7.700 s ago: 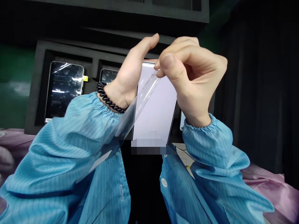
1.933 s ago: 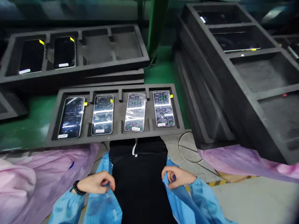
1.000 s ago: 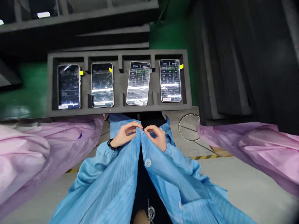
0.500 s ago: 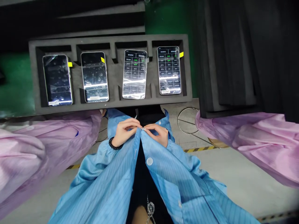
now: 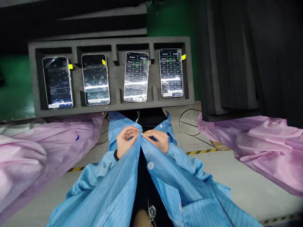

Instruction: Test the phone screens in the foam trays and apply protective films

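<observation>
My left hand [image 5: 125,140] and my right hand [image 5: 157,140] meet at my chest, each pinching one front edge of my blue striped coat [image 5: 113,189]. Between the fingertips sits a small white button or snap [image 5: 142,134]. A second white button [image 5: 150,165] shows lower on the coat's right edge. A black coiled band is on my left wrist. Beyond my hands a black foam tray [image 5: 118,105] holds several phones under glossy film, the two right ones, such as the phone [image 5: 171,72], lit with a grid screen.
Pink-sleeved arms of other people reach in from the left [image 5: 47,142] and the right [image 5: 248,142]. Stacked black foam trays [image 5: 232,63] stand at the right and behind. A metal ring [image 5: 189,118] lies on the grey surface, with green matting [image 5: 14,85] at the left.
A phone and its clear film were in my hands at first; now the phone lies in the tray. Both hands dropped to my coat, came together at the chest and now pinch its edges.
</observation>
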A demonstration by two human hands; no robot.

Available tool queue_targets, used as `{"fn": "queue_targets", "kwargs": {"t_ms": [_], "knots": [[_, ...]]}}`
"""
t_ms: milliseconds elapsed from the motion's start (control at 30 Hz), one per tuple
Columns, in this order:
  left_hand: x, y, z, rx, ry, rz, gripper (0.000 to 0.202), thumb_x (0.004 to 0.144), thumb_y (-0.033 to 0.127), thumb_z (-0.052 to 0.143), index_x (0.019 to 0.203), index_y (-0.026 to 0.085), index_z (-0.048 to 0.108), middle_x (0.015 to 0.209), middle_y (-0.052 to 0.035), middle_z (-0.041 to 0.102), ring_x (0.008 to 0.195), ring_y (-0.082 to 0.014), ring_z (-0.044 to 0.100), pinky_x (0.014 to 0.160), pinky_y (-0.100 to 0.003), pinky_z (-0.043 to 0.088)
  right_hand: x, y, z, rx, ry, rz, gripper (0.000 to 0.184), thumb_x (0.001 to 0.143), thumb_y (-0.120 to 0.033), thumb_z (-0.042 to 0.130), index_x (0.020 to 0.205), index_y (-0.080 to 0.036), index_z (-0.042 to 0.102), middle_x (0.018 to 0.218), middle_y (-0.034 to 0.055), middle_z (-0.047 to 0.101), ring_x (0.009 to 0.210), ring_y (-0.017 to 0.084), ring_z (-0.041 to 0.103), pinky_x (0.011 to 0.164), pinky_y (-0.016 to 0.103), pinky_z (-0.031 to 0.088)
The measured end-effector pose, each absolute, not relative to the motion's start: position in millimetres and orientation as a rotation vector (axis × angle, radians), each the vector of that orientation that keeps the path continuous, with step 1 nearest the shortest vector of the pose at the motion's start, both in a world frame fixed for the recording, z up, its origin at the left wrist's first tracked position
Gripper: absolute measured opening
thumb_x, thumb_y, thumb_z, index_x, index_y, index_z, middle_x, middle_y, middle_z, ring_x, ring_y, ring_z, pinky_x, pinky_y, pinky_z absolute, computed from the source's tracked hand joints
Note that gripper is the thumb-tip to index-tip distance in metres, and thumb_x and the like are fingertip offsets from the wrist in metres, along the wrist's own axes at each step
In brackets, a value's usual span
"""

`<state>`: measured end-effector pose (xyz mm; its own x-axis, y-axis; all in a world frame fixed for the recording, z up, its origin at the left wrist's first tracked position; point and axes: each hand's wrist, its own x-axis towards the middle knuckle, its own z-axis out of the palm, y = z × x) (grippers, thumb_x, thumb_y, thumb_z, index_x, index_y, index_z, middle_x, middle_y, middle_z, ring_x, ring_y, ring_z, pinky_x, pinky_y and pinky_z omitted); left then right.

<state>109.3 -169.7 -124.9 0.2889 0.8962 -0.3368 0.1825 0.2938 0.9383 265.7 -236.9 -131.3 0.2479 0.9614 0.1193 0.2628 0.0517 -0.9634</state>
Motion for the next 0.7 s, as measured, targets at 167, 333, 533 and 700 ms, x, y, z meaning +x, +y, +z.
{"fn": "queue_targets", "kwargs": {"t_ms": [167, 333, 533, 700], "knots": [[103, -171, -131, 1.225, 1.162, 0.621, 0.032, 0.077, 0.048, 0.078, 0.08, 0.016, 0.074, 0.088, -0.0101, 0.076, 0.079, -0.0205, 0.074, 0.069, -0.028, 0.062, 268, -238, -133, -1.399, -1.271, 0.822, 0.008, 0.092, -0.026, 0.069, 0.087, -0.021, 0.074, 0.089, 0.0046, 0.079, 0.084, 0.017, 0.075, 0.079, 0.029, 0.061], [96, -161, -131, 1.301, 0.949, 0.508, 0.031, 0.078, 0.049, 0.078, 0.072, 0.018, 0.077, 0.079, -0.01, 0.074, 0.078, -0.0205, 0.07, 0.07, -0.03, 0.059, 278, -236, -133, -1.287, -1.38, 0.93, 0.017, 0.093, -0.034, 0.067, 0.085, -0.021, 0.072, 0.082, 0.0039, 0.076, 0.077, 0.015, 0.073, 0.074, 0.027, 0.06], [96, -151, -128, 1.252, 0.698, 0.241, 0.039, 0.082, 0.053, 0.073, 0.078, 0.015, 0.076, 0.082, -0.0116, 0.074, 0.071, -0.0185, 0.07, 0.063, -0.027, 0.058, 286, -233, -137, -1.151, -1.417, 1.173, 0.041, 0.079, -0.056, 0.076, 0.1, -0.021, 0.074, 0.096, 0.0052, 0.069, 0.065, 0.009, 0.063, 0.061, 0.021, 0.057], [101, -162, -137, 1.234, 0.75, 0.263, 0.04, 0.086, 0.056, 0.067, 0.082, 0.016, 0.07, 0.076, -0.0077, 0.071, 0.07, -0.0185, 0.07, 0.061, -0.027, 0.057, 275, -241, -147, -1.239, -1.27, 1.139, 0.045, 0.086, -0.062, 0.065, 0.073, -0.02, 0.073, 0.078, 0.0051, 0.069, 0.065, 0.012, 0.063, 0.063, 0.026, 0.057]]}}
